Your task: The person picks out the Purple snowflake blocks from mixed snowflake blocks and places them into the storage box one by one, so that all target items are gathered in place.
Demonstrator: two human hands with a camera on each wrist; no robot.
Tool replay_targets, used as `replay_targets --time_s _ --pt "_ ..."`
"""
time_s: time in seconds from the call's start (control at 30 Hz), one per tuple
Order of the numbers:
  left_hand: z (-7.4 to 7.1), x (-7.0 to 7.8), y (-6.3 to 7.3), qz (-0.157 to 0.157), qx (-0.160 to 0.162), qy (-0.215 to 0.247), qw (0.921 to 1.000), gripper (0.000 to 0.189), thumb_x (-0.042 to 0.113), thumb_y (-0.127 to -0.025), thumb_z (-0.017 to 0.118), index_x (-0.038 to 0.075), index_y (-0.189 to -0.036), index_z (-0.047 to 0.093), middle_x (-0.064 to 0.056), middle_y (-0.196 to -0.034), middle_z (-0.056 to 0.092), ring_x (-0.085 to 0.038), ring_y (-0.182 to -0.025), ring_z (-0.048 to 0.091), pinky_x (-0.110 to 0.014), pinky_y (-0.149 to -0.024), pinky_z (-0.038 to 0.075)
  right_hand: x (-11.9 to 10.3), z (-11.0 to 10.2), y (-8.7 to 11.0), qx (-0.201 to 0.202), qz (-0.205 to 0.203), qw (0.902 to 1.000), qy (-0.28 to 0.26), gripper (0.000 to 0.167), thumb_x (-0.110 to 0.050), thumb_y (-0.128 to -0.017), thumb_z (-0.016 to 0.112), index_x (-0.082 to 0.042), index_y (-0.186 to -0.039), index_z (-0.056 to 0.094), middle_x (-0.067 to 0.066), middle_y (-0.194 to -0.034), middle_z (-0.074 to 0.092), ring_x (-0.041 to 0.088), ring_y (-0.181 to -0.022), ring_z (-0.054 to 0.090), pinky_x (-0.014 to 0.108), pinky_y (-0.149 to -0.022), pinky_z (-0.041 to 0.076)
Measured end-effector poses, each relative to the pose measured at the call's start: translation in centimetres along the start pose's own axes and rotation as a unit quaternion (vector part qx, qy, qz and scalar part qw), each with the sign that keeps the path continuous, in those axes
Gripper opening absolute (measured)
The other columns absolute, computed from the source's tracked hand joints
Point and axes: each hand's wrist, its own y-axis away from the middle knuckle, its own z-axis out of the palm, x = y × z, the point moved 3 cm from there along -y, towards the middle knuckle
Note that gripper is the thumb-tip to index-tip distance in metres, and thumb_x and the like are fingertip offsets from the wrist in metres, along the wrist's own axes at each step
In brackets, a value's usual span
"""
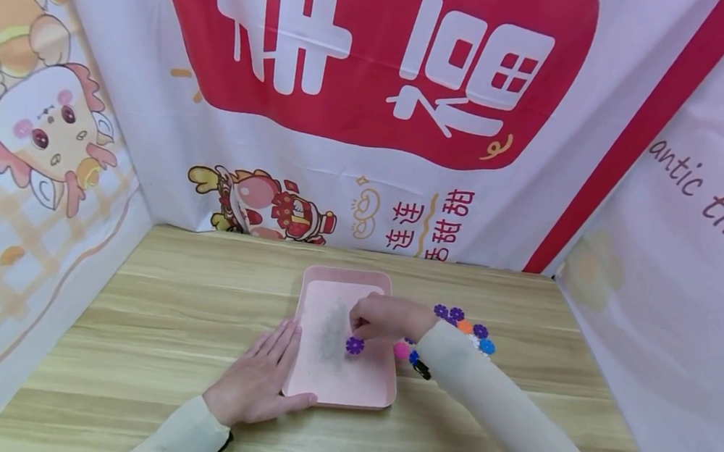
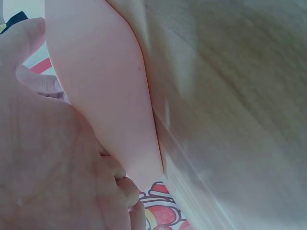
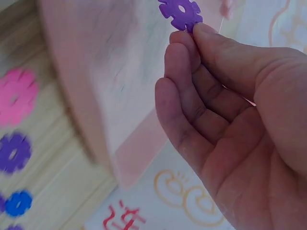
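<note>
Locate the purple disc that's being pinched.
In the head view, the purple disc is over the pink tray, right of the left hand, pinched by the right hand.

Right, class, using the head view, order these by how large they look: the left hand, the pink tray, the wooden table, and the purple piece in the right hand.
1. Wooden table
2. Pink tray
3. Left hand
4. Purple piece, pinched in the right hand, clearly smallest

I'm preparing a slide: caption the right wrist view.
A right hand pinches a purple notched disc over a pink tray, more discs beside it.
</note>
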Motion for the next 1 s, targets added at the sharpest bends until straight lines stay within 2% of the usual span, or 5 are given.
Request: replay_targets --time_s 0.17,0.3,0.4,0.67,1.0 --pt "0.0 0.0 0.1 0.009 0.010 0.001 0.9999 0.110 0.072 -0.097 0.056 -0.008 -0.164 0.023 -0.027 -0.175 0.015 -0.044 -0.164 0.018 -0.061 -0.133 0.022 -1.8 0.7 -2.0 -0.015 -0.031 0.9993 0.014 0.012 -0.017 -0.103 0.071 -0.012 -0.092 0.074 -0.005 -0.082 0.068 0.006 -0.075 0.057 0.018 -0.073 0.050" --pt "0.2 -0.1 0.1 0.016 0.020 0.010 0.9996 0.110 0.071 -0.097 0.058 -0.010 -0.163 0.024 -0.029 -0.174 0.017 -0.046 -0.163 0.019 -0.063 -0.131 0.022 -2.7 1.3 -3.2 -0.033 -0.032 0.9989 0.013 0.014 -0.021 -0.104 0.069 -0.014 -0.093 0.074 -0.006 -0.084 0.068 0.005 -0.075 0.058 0.017 -0.072 0.049" --pt "0.1 -0.1 0.1 0.012 0.012 0.008 0.9998 0.110 0.072 -0.097 0.057 -0.009 -0.164 0.022 -0.029 -0.174 0.016 -0.045 -0.163 0.018 -0.063 -0.132 0.021 -3.3 1.7 -3.9 -0.047 -0.024 0.9986 0.001 0.013 -0.022 -0.105 0.068 -0.016 -0.095 0.074 -0.005 -0.087 0.072 0.004 -0.075 0.059 0.017 -0.072 0.051" --pt "0.1 0.0 -0.1 0.006 -0.001 0.001 1.0000 0.110 0.074 -0.098 0.052 -0.007 -0.165 0.021 -0.026 -0.176 0.015 -0.042 -0.164 0.016 -0.060 -0.133 0.022 -4.1 3.0 -4.5 -0.075 0.009 0.9971 -0.009 0.011 -0.023 -0.105 0.068 -0.020 -0.096 0.075 -0.009 -0.083 0.069 0.004 -0.075 0.060 0.016 -0.072 0.052" --pt "-0.1 0.0 0.1 0.013 0.009 0.006 0.9999 0.110 0.073 -0.097 0.055 -0.009 -0.163 0.024 -0.028 -0.175 0.016 -0.044 -0.163 0.019 -0.061 -0.132 0.024 -4.6 4.2 -4.8 -0.083 0.011 0.9965 0.000 0.014 -0.023 -0.102 0.072 -0.021 -0.089 0.078 -0.010 -0.079 0.071 0.003 -0.071 0.060 0.016 -0.068 0.052"
